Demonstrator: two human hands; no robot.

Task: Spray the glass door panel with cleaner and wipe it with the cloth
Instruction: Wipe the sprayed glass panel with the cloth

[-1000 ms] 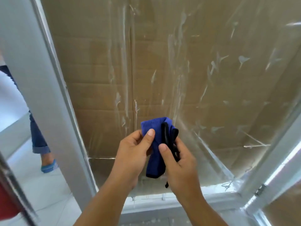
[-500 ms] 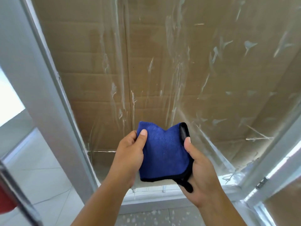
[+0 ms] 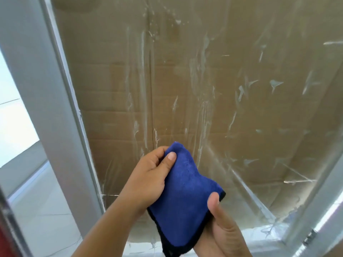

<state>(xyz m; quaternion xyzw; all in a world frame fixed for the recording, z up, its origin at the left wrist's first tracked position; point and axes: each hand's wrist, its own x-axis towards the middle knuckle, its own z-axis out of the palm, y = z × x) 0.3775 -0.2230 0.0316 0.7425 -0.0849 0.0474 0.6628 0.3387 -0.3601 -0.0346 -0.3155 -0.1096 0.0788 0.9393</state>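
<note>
A blue cloth point(image 3: 182, 199) with a black edge is held between both hands, in front of the lower part of the glass door panel point(image 3: 213, 89). My left hand point(image 3: 148, 179) pinches the cloth's upper corner with the thumb on top. My right hand point(image 3: 222, 230) grips its lower right edge from beneath, thumb over the black border. The glass is streaked with white cleaner smears and runs, with brown cardboard showing behind it. No spray bottle is in view.
A grey metal door frame point(image 3: 42, 101) runs down the left of the panel, and another frame bar point(image 3: 315, 210) closes the right side. A white bottom rail point(image 3: 259, 236) sits under the glass. Pale floor tiles point(image 3: 42, 210) lie at the lower left.
The cloth went from bunched to spread between both hands. My right hand has dropped lower and the cloth now hangs diagonally. The view tilted up, and the person's leg at left is gone from sight.
</note>
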